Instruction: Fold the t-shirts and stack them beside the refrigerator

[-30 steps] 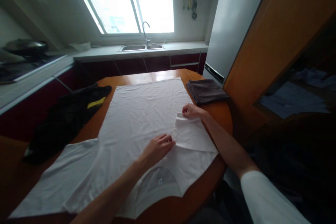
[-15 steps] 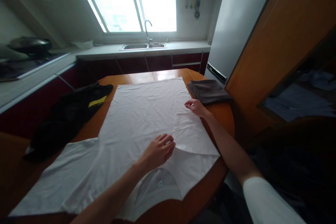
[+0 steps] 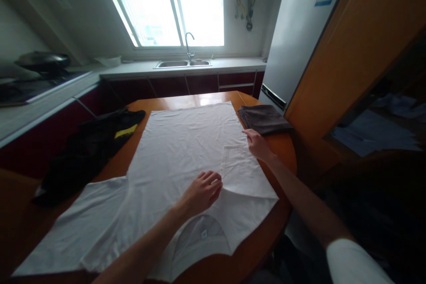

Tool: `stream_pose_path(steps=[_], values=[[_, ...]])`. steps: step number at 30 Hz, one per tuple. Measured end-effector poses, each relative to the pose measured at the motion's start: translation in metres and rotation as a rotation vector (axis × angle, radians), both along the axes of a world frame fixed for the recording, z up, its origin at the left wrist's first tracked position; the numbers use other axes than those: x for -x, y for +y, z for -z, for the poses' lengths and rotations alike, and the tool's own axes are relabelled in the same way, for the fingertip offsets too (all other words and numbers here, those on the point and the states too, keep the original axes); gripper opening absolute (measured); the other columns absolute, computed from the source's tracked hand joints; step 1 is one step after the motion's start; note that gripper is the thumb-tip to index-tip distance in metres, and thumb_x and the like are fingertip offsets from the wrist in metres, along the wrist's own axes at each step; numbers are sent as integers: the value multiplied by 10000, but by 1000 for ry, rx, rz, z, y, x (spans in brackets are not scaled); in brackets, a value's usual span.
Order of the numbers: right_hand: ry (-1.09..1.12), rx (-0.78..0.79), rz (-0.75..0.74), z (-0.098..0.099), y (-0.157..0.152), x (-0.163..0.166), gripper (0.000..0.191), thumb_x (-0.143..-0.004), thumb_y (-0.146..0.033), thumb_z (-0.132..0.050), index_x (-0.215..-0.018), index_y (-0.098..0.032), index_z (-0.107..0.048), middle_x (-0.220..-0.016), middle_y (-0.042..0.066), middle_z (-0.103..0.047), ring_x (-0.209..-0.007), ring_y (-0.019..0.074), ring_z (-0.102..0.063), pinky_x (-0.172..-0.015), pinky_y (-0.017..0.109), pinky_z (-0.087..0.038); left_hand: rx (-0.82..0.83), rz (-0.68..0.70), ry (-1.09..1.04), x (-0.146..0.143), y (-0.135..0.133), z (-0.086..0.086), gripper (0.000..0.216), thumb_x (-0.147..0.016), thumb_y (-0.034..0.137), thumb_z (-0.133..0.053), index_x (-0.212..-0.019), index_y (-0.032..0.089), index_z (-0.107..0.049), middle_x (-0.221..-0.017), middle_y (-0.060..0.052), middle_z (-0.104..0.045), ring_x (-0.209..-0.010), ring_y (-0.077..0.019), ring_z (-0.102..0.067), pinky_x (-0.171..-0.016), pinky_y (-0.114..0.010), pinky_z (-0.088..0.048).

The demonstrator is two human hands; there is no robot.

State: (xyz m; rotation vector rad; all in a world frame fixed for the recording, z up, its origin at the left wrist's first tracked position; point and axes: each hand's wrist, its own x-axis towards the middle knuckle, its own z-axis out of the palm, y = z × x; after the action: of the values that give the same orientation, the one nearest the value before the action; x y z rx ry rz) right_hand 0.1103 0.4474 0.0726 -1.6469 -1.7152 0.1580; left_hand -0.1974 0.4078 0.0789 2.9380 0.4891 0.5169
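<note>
A white T-shirt lies spread on the wooden table, its neckline towards me and its hem at the far side. The left sleeve is stretched out, while the right sleeve is folded inward over the body. My left hand is closed, its curled fingertips on the cloth at the inner end of that fold. At the shirt's right edge, my right hand has its fingers pinched together on the fabric. The thumb side of the right hand is partly hidden.
A folded dark grey cloth lies at the table's right far corner. Dark clothing with a yellow patch lies along the left side. Beyond the wooden table are a sink, a stove with a pan, and a fridge.
My right hand has moved right, from above the folded sleeve to the shirt's side edge. My left hand stays in place. The view has tilted up slightly.
</note>
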Motion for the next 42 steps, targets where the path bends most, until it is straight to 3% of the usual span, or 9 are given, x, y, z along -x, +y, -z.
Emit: stream_pose_path(steps=[3,6,15,22,28,34,39,42], values=[[-248,218,-47,20,-22,21,583,-1013,-369,-378,-1537,-116,-414,-1612,164,-358,-1515,274,-280,-1233,488,-205,-2,7,-18,-1,0,-1,163,-955,121,-487,-958,185,-637,-1038,-80,-679,-967,-204,-607,-864,-368,-472],[-345,385,-91,32,-30,27,697,-1025,-521,-326,-1593,-119,-286,-1668,154,-193,-1557,287,-134,-1238,552,-118,1,26,-30,-2,0,-1,156,-947,114,-492,-963,178,-634,-1027,-77,-680,-967,-204,-605,-860,-367,-474],[-79,144,80,10,1,-1,615,-1053,-407,-208,-1579,-109,-323,-1643,163,-282,-1539,243,-223,-1232,469,-207,55,29,9,1,1,5,120,-972,185,-521,-970,196,-640,-1091,-81,-677,-1023,-205,-610,-908,-359,-458],[-331,330,-7,34,-7,15,659,-1046,-494,-287,-1580,-109,-316,-1652,169,-245,-1547,286,-181,-1238,533,-131,119,47,0,2,1,-1,179,-1011,236,-491,-939,202,-651,-1043,-71,-695,-989,-191,-617,-896,-340,-456],[-215,168,148,30,-3,6,644,-1061,-438,-182,-1595,-86,-255,-1664,166,-214,-1550,261,-173,-1234,502,-168,127,-24,-43,4,4,6,199,-1027,226,-463,-1091,203,-650,-1056,-71,-708,-975,-199,-632,-894,-356,-459],[-304,347,-16,36,-10,11,654,-1048,-477,-276,-1583,-101,-299,-1658,170,-227,-1550,282,-169,-1230,549,-145,143,-10,-34,3,4,9,185,-1013,220,-497,-971,208,-677,-1048,-65,-701,-960,-189,-632,-894,-347,-468],[-230,209,81,23,-20,7,646,-1058,-473,-212,-1604,-129,-254,-1667,152,-209,-1551,265,-170,-1232,532,-157,149,-11,-43,3,5,11,188,-1012,222,-500,-964,207,-681,-1046,-61,-699,-960,-189,-630,-897,-349,-470],[-269,213,11,24,-35,14,677,-1052,-516,-224,-1605,-124,-252,-1668,151,-202,-1554,264,-156,-1238,524,-141,154,-12,-50,3,6,12,183,-1009,219,-507,-946,203,-678,-1027,-57,-699,-951,-189,-627,-893,-344,-474]])
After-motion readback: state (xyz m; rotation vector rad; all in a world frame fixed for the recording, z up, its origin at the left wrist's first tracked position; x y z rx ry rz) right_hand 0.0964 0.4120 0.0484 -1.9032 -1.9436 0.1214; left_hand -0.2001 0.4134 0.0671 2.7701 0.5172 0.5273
